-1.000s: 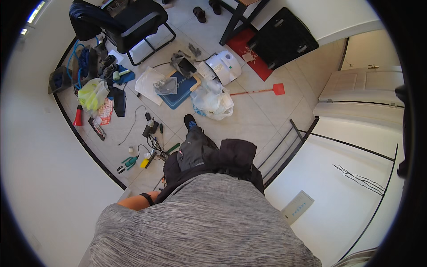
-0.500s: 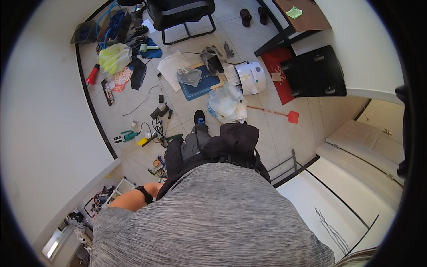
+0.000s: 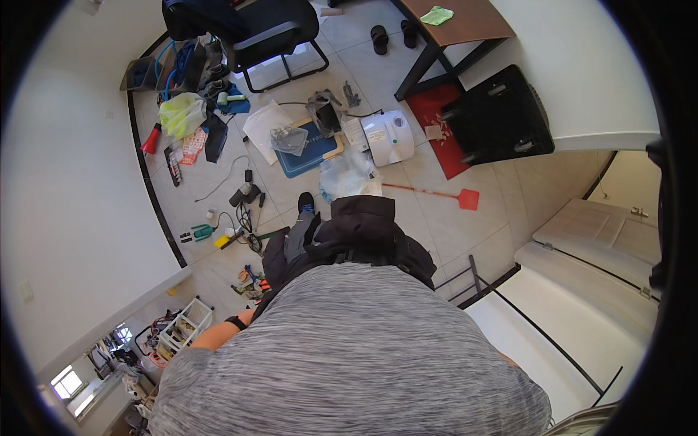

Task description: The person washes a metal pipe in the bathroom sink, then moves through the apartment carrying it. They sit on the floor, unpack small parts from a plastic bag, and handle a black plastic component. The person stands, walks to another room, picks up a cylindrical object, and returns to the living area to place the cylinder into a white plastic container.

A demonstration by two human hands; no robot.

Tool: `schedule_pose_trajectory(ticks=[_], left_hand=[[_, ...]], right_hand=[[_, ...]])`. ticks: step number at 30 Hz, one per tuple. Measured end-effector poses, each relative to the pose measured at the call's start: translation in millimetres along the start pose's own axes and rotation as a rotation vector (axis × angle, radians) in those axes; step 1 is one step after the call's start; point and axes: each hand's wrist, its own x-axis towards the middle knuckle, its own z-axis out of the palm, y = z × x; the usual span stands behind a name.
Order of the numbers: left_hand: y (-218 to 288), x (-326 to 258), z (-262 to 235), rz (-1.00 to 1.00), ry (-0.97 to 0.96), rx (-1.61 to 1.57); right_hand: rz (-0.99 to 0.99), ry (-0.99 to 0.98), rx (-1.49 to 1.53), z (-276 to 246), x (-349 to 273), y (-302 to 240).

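Neither of my hands shows. My left forearm, with a dark band near the wrist, runs down beside my body, and its hand is hidden behind the dark garment at my waist. Only a sliver of my right arm shows at the edge of the grey shirt. Ahead of my shoe lie a clear plastic bag, a blue board and a white appliance. Left of the shoe are black cables and a green-handled tool.
A black chair stands far ahead, a brown table at the far right. A black suitcase lies partly over a red mat. A red fly swatter lies on the right, a yellow-green bag on the left. A white rack stands behind left.
My view has shifted, so the floor things ahead sit further left and more of the chair shows. Less of my left forearm is visible. The floor things keep their places.
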Motion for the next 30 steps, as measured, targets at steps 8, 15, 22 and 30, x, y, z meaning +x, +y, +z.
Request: schedule_pose_trajectory(ticks=[8, 15, 22, 30], left_hand=[[13.7, 2.5, 63.5, 0.066, 0.146, -0.099], [28.0, 51.7, 79.9, 0.328, 0.426, -0.218], [2.8, 114.8, 92.7, 0.530, 0.736, -0.470], [-64.4, 125.5, 42.4, 0.375, 0.847, -0.075]], right_hand=[[-0.065, -0.089, -0.127, -40.3, 34.7, 16.5], [-0.220, -0.214, -0.424, -71.2, 86.9, 7.3], [-0.456, -0.272, -0.806, -81.3, 143.7, -67.9], [-0.390, -0.176, -0.605, -28.6, 103.5, -214.1]])
